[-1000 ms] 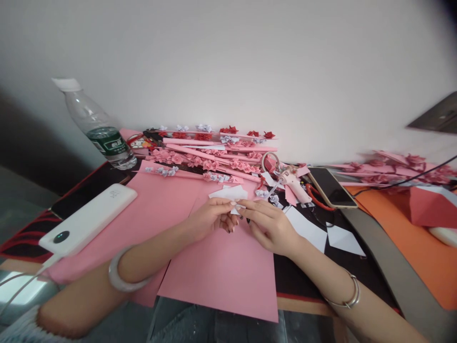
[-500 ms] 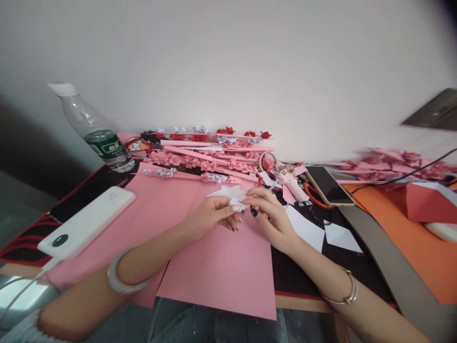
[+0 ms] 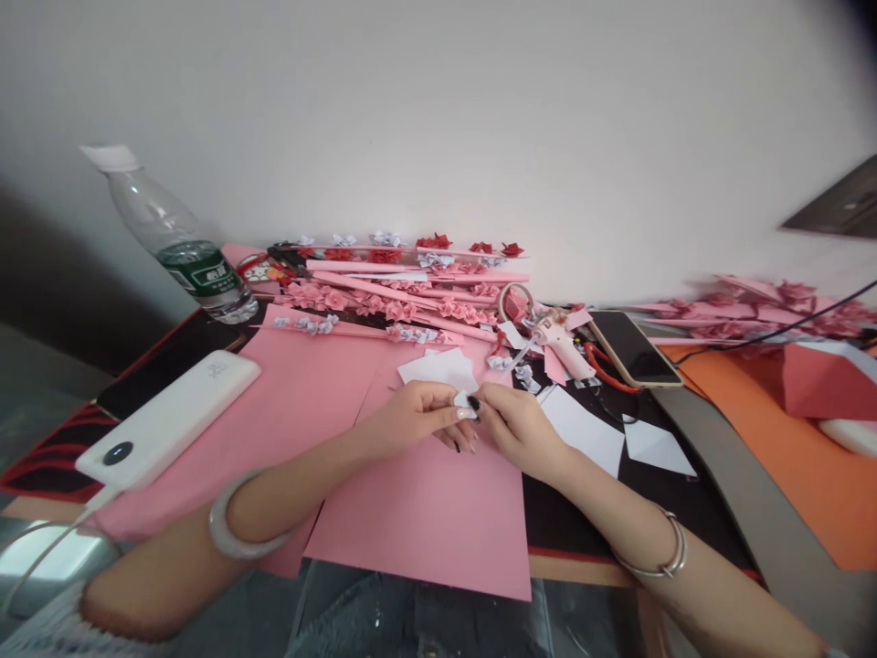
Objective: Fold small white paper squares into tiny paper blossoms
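the left hand (image 3: 415, 419) pinches a small piece of white paper (image 3: 461, 398) between thumb and fingers, while the right hand (image 3: 521, 428) grips its right side. the piece is above a pink sheet (image 3: 425, 516) on the counter (image 3: 582, 571), near loose white sheets (image 3: 438, 367) and a glue gun (image 3: 567, 349).

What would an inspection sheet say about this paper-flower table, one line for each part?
Surface: black mat, partly covered by pink sheets.
Job's things: small white paper, held up; pink paper flowers lie behind.
Clutter: bottle, power bank, glue gun, phone.
Hands: left hand pinches the small white paper; right hand has its fingertips at the paper's edge.
Cables: white cable in the power bank; black cable at right.
Surroundings: pale wall behind.
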`<state>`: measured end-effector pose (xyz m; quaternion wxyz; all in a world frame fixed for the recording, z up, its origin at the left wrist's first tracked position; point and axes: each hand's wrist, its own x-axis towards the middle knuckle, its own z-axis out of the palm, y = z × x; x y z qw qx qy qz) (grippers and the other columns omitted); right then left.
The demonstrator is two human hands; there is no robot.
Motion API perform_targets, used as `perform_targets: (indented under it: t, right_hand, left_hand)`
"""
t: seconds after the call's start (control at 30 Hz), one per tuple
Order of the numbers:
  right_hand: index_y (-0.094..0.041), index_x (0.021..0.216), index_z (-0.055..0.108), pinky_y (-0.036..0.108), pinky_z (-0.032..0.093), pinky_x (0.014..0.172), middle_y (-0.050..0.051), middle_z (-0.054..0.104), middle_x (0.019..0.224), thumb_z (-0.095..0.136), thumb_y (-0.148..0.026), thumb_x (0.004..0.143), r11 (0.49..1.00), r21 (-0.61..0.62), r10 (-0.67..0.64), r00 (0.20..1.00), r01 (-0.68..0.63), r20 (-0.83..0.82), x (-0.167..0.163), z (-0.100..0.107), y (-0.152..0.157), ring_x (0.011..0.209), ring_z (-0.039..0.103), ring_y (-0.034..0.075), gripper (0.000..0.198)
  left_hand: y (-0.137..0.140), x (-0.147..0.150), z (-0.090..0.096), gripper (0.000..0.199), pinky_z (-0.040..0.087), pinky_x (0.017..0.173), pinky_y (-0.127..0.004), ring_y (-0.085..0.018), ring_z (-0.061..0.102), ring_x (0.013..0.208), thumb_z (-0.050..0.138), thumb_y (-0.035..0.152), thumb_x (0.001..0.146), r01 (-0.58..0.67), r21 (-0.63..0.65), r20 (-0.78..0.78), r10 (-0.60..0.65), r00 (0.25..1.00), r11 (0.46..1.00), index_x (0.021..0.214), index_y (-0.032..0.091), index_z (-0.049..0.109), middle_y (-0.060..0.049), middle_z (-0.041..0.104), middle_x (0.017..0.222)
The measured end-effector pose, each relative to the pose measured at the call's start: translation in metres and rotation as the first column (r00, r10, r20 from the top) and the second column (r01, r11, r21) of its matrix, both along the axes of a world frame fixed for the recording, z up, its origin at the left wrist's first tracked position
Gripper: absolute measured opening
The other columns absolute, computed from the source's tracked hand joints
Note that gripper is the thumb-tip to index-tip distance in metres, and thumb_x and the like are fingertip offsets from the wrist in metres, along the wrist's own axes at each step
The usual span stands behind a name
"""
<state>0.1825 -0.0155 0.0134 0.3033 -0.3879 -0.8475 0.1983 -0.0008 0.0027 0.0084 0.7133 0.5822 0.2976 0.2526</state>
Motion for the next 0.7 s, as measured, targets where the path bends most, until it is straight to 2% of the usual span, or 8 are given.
perform_targets:
  t: [0.27, 0.4, 0.53, 0.63, 0.7]
  right_hand:
    - [-0.019, 0.072, 0.045, 0.022, 0.035, 0.052, -0.002, 0.047, 0.060, 0.036, -0.014, 0.088, 0.992, 0.055, -0.109, 0.991, 0.114, -0.077, -0.0016, -0.0006, -0.0006, 0.053, 0.045, 0.012, 0.019]
    - [-0.019, 0.071, 0.047, 0.022, 0.036, 0.052, -0.001, 0.049, 0.061, 0.039, -0.014, 0.086, 0.981, 0.091, -0.165, 0.983, 0.172, -0.079, -0.0002, 0.0024, 0.0007, 0.054, 0.046, 0.012, 0.018]
    - [-0.019, 0.071, 0.051, 0.023, 0.039, 0.054, 0.000, 0.051, 0.060, 0.043, -0.015, 0.086, 0.976, 0.115, -0.176, 0.982, 0.183, -0.067, 0.0036, 0.0027, 0.0032, 0.054, 0.048, 0.012, 0.017]
    - [-0.020, 0.089, 0.057, 0.025, 0.044, 0.060, 0.002, 0.058, 0.071, 0.043, -0.014, 0.086, 0.970, 0.130, -0.192, 0.976, 0.205, -0.108, 0.0050, 0.0019, 0.0031, 0.064, 0.055, 0.014, 0.016]
    - [-0.021, 0.105, 0.056, 0.029, 0.046, 0.067, 0.005, 0.060, 0.083, 0.041, -0.012, 0.087, 0.961, 0.180, -0.189, 0.973, 0.211, -0.133, 0.0049, 0.0018, 0.0022, 0.076, 0.057, 0.017, 0.026]
  left_hand:
    - [-0.0013, 0.0002, -0.0017, 0.024, 0.053, 0.064, -0.026, -0.017, 0.068, 0.069, 0.054, 0.033, 0.083, 0.008, 0.027, -0.016, -0.007, 1.000, 1.000, 0.083, 0.011, 0.064, -0.009, 0.070, 0.076]
    - [-0.0017, 0.0005, -0.0044, 0.024, 0.053, 0.067, -0.027, -0.017, 0.068, 0.071, 0.056, 0.032, 0.081, -0.035, 0.081, -0.033, 0.038, 0.999, 0.996, 0.088, 0.011, 0.066, -0.008, 0.069, 0.080]
    - [-0.0010, -0.0001, -0.0035, 0.023, 0.053, 0.067, -0.027, -0.017, 0.067, 0.070, 0.054, 0.030, 0.082, -0.060, 0.094, -0.043, 0.064, 0.997, 0.994, 0.084, 0.010, 0.066, -0.009, 0.069, 0.081]
    - [-0.0005, -0.0003, -0.0030, 0.024, 0.053, 0.067, -0.027, -0.017, 0.068, 0.070, 0.053, 0.029, 0.083, -0.086, 0.095, -0.034, 0.090, 0.995, 0.992, 0.083, 0.009, 0.066, -0.010, 0.069, 0.081]
    - [0.0000, -0.0006, -0.0032, 0.024, 0.054, 0.069, -0.029, -0.017, 0.068, 0.071, 0.053, 0.030, 0.083, -0.119, 0.106, -0.025, 0.122, 0.992, 0.987, 0.085, 0.010, 0.066, -0.010, 0.070, 0.083]
